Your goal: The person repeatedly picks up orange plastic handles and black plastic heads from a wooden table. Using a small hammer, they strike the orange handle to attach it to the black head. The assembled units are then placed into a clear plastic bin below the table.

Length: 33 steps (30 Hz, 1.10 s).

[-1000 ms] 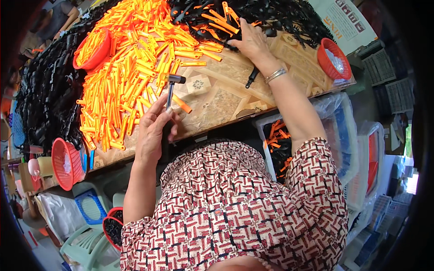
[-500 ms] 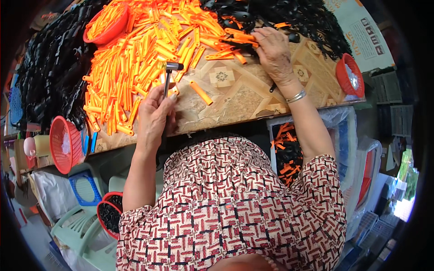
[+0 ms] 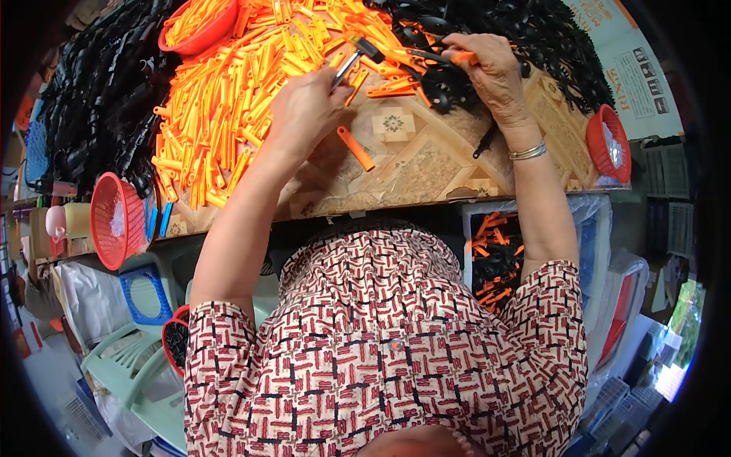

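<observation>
My left hand (image 3: 306,108) is closed round the metal handle of a small hammer (image 3: 371,50) with a black, yellow-tipped head, raised over the orange pile. To its right, my right hand (image 3: 493,75) grips an orange-handled piece (image 3: 463,57) with a dark part pointing left toward the hammer head. Its fingers partly cover the piece. Below my left hand, one loose orange handle (image 3: 355,148) lies by itself on the patterned tabletop (image 3: 403,164). A large heap of orange handles (image 3: 217,122) spreads to the left. Black parts (image 3: 449,87) lie under my right hand.
Black parts are heaped at the far left (image 3: 106,99) and far right (image 3: 548,38). Red baskets stand at the left corner (image 3: 114,228), right edge (image 3: 609,145) and back (image 3: 199,30). Under the table, a bin (image 3: 496,259) holds orange and black pieces. A green chair (image 3: 129,365) stands lower left.
My left hand has moved up and right with the hammer, whose head is now near the piece in my right hand. My right hand has lifted the orange-handled piece slightly away from the heap.
</observation>
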Each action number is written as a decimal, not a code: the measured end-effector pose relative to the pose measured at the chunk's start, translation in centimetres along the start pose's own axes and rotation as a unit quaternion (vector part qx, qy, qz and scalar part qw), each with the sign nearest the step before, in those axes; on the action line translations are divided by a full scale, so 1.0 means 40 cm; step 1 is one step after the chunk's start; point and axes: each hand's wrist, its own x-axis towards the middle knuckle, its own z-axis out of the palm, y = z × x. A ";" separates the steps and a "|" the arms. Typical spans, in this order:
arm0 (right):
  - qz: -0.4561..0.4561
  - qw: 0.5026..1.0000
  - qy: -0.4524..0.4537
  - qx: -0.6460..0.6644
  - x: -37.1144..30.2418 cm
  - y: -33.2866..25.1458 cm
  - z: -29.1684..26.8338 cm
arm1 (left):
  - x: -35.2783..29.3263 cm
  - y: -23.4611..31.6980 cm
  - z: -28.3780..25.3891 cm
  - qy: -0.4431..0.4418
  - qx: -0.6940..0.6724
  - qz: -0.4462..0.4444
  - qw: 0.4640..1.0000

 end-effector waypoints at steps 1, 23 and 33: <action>-0.003 0.999 0.022 -0.026 -0.001 -0.001 -0.010 | 0.016 0.011 0.013 0.006 0.047 0.025 0.999; 0.092 0.966 -0.242 0.010 -0.106 -0.380 -0.098 | 0.030 -0.053 -0.080 -0.055 -0.091 -0.034 0.994; 0.266 0.906 -0.321 0.071 -0.182 -0.456 -0.171 | -0.154 0.097 0.011 -0.226 -0.558 -0.119 0.790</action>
